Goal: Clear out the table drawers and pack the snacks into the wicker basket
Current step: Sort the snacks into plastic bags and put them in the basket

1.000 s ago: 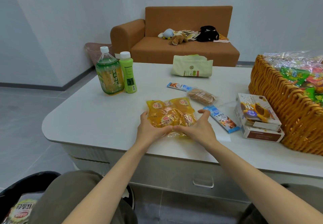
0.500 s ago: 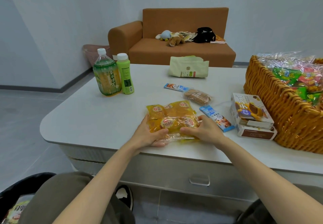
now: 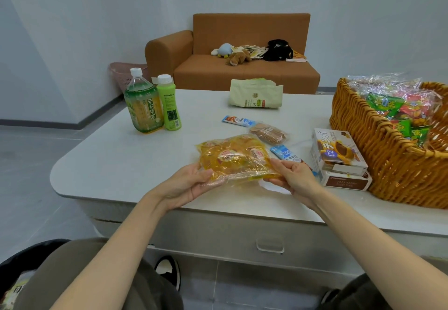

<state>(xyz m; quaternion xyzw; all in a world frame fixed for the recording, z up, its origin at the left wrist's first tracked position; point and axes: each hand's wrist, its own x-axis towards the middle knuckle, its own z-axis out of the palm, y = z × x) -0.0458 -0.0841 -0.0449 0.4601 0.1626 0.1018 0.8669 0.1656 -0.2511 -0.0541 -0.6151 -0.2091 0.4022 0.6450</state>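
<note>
white walls | grey floor | brown sofa

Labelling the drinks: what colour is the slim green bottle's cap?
White cap on the slim light-green plastic bottle; head view.

Clear yellow snack bag held up — wicker basket part-filled.

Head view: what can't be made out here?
All in the head view:
- wicker basket: right side cut off by the frame edge.
- blue snack bar: near end hidden behind the right hand.
- drawer: contents hidden by its closed front.
- yellow snack bag: label print too small, blurred by glare.
</note>
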